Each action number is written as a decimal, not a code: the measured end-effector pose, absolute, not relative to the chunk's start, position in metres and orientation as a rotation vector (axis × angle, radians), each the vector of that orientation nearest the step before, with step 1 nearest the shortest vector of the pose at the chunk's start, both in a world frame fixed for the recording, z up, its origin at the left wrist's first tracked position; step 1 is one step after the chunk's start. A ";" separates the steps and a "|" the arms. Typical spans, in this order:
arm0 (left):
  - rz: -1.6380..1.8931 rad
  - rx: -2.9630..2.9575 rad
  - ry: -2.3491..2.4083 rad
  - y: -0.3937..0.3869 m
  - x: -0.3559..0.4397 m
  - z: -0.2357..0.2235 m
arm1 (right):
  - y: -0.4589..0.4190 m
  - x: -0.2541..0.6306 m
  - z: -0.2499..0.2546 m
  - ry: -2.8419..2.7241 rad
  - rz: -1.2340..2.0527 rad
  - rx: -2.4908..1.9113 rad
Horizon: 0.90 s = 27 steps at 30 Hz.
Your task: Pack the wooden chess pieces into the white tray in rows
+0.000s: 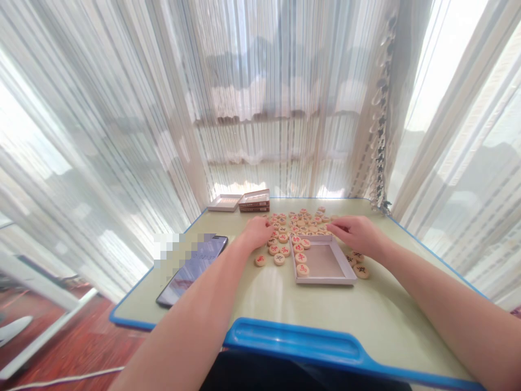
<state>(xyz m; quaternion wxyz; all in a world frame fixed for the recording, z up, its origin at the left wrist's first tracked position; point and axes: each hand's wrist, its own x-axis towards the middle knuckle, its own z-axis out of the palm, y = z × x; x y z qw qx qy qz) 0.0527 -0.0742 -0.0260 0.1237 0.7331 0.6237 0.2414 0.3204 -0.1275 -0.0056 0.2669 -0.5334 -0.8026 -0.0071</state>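
Note:
Many round wooden Chinese chess pieces [301,223] with red or black characters lie spread over the table. Among them stands a shallow white box tray [325,281], with several red-marked pieces in a column along its left side. My left hand [258,233] is at the left edge of the spread, its fingers curled together by the pieces. Beyond the tray's far right corner, my right hand [360,234] has thumb and fingers pinched close to the pieces. Whatever either hand's fingertips hold is too small or hidden to make out.
A phone [195,271] lies on the left of the pale green table [260,298]. At the back left are an open shallow box [224,202] and stacked boxes [255,200]. A blue tray edge [297,341] runs along the front. Striped sheer curtains [280,98] hang behind.

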 end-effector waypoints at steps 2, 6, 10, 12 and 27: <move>0.633 2.151 1.798 -0.077 0.053 -0.024 | -0.128 0.320 -0.005 -2.164 -0.010 -1.450; 0.573 2.185 1.710 -0.087 0.052 -0.017 | -0.128 0.320 -0.005 -2.166 -0.003 -1.467; 0.563 2.173 1.674 -0.089 0.053 -0.013 | -0.127 0.321 -0.006 -2.192 0.002 -1.466; 0.613 2.128 1.714 -0.087 0.053 -0.014 | -0.126 0.321 -0.007 -2.194 0.001 -1.461; 0.405 2.282 1.756 -0.109 0.049 0.001 | -0.126 0.322 -0.010 -2.251 0.033 -1.441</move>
